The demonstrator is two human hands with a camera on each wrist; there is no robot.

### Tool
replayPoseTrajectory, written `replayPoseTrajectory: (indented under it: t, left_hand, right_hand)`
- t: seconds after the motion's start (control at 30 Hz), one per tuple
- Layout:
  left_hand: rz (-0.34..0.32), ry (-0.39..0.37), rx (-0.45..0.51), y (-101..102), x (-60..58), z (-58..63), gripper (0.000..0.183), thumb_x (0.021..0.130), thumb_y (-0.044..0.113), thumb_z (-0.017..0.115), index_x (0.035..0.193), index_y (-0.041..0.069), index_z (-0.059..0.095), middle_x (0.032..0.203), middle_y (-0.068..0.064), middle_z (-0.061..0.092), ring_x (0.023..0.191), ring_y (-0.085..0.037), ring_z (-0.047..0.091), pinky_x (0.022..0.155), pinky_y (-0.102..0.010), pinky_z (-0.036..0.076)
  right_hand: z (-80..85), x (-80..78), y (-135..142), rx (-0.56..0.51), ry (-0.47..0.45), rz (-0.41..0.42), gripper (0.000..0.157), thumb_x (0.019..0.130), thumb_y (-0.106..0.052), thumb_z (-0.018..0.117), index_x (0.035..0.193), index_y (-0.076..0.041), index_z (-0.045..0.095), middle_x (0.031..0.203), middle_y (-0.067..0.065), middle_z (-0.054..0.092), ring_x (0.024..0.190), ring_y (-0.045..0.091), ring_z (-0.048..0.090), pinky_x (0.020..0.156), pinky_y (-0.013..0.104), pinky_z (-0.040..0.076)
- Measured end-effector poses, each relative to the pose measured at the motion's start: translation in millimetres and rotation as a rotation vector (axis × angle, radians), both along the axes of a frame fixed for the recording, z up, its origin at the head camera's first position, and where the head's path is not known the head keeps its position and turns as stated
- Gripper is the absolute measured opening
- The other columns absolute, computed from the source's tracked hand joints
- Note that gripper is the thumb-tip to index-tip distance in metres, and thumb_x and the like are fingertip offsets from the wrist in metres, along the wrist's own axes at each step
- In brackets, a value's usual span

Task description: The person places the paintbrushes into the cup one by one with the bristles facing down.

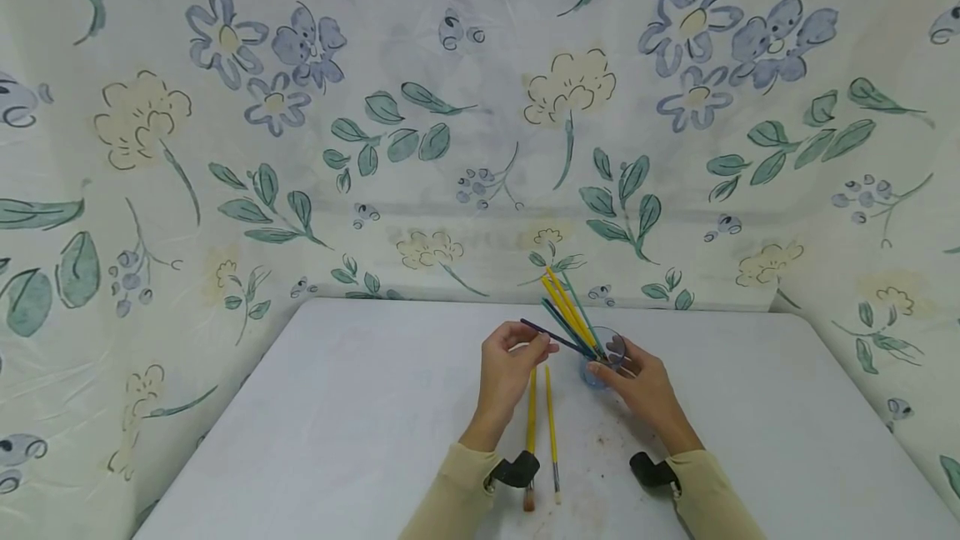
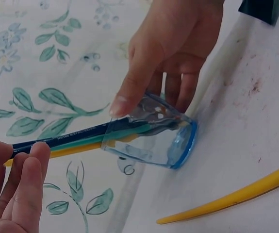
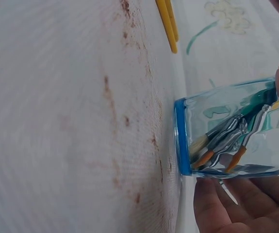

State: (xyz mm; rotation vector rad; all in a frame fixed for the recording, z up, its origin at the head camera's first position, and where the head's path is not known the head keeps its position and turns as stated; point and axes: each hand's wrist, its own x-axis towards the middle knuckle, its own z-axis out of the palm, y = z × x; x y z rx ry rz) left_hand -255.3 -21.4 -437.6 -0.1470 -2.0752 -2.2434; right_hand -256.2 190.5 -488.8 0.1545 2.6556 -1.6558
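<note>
In the head view my left hand [image 1: 501, 377] pinches the handle of a dark paintbrush [image 1: 564, 340] between thumb and fingers. That brush slants down into a clear glass cup [image 3: 236, 121] with a blue base, which my right hand [image 1: 647, 382] grips round its side. The cup is tilted toward the left hand. Yellow-handled paintbrushes [image 1: 567, 307] and a green-handled one [image 1: 577, 298] also lean out of it. Through the glass, the right wrist view shows several bristle tips [image 3: 205, 158] gathered near the base.
Two yellow paintbrushes lie loose on the white table, one thicker [image 1: 532, 415] and one thinner [image 1: 551, 419], near the left forearm. Reddish-brown specks [image 3: 106, 83] mark the tabletop. A flower-patterned cloth [image 1: 480, 148] hangs behind the table and at its sides.
</note>
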Motion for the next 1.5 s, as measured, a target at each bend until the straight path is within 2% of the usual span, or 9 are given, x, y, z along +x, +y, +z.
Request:
replayPoseTrajectory:
  t: [0.3, 0.43, 0.67, 0.87, 1.07, 1.27, 1.5]
  left_hand:
    - [-0.029, -0.014, -0.028, -0.3, -1.3, -0.8, 0.026, 0.091, 0.02, 0.07, 0.111, 0.004, 0.062, 0.107, -0.015, 0.071, 0.093, -0.021, 0.075, 0.084, -0.029, 0.061]
    - [-0.036, -0.012, -0.035, -0.6, -1.1, -1.5, 0.027, 0.091, 0.02, 0.07, 0.111, 0.003, 0.062, 0.107, -0.016, 0.072, 0.092, -0.021, 0.075, 0.084, -0.029, 0.061]
    - [-0.01, -0.014, -0.031, -2.2, -0.5, 0.1, 0.025, 0.091, 0.02, 0.069, 0.108, 0.004, 0.062, 0.104, -0.015, 0.071, 0.088, -0.02, 0.075, 0.082, -0.027, 0.061]
    - [0.01, -0.031, -0.043, -2.9, -1.8, -0.7, 0.025, 0.091, 0.022, 0.07, 0.106, 0.004, 0.062, 0.102, -0.015, 0.072, 0.084, -0.019, 0.075, 0.08, -0.027, 0.061]
    - [0.034, -0.041, -0.051, -3.9, -2.4, -1.1, 0.024, 0.09, 0.019, 0.07, 0.102, 0.001, 0.06, 0.1, -0.02, 0.072, 0.077, -0.018, 0.074, 0.075, -0.028, 0.062]
    - [0.047, -0.062, -0.097, -8.8, -2.5, -0.3, 0.016, 0.089, 0.014, 0.069, 0.097, 0.003, 0.059, 0.098, -0.022, 0.07, 0.071, -0.014, 0.071, 0.07, -0.027, 0.062]
    - [0.048, -0.044, -0.144, -19.5, -6.6, 2.0, 0.015, 0.089, 0.013, 0.068, 0.096, 0.002, 0.06, 0.092, -0.017, 0.07, 0.069, -0.013, 0.07, 0.068, -0.028, 0.062]
  right_hand:
    - [-0.4, 0.9, 0.6, 0.003, 0.002, 0.006, 0.101, 0.077, -0.062, 0.073, 0.154, -0.01, 0.032, 0.147, 0.019, 0.051, 0.138, 0.039, 0.047, 0.105, 0.046, 0.048]
    - [-0.8, 0.9, 0.5, 0.011, 0.003, 0.008, 0.1, 0.078, -0.061, 0.073, 0.154, -0.011, 0.032, 0.147, 0.018, 0.051, 0.138, 0.039, 0.047, 0.105, 0.046, 0.048]
    - [-1.0, -0.8, 0.3, 0.008, 0.002, 0.005, 0.094, 0.081, -0.055, 0.073, 0.154, -0.011, 0.032, 0.146, 0.017, 0.052, 0.138, 0.038, 0.047, 0.105, 0.046, 0.048]
    - [-0.2, 0.1, 0.4, 0.001, 0.001, 0.003, 0.099, 0.077, -0.061, 0.073, 0.153, -0.012, 0.033, 0.146, 0.017, 0.052, 0.138, 0.037, 0.048, 0.105, 0.045, 0.048]
    - [-0.9, -0.5, 0.0, 0.005, -0.013, 0.001, 0.097, 0.079, -0.059, 0.073, 0.154, -0.013, 0.032, 0.147, 0.016, 0.052, 0.139, 0.036, 0.047, 0.105, 0.045, 0.048]
    - [-1.4, 0.5, 0.6, 0.003, -0.018, 0.009, 0.095, 0.08, -0.056, 0.074, 0.154, -0.013, 0.032, 0.147, 0.016, 0.052, 0.139, 0.036, 0.047, 0.105, 0.046, 0.048]
    - [0.3, 0.9, 1.1, -0.011, -0.01, 0.014, 0.095, 0.08, -0.056, 0.074, 0.154, -0.013, 0.033, 0.147, 0.015, 0.051, 0.14, 0.036, 0.046, 0.105, 0.045, 0.047]
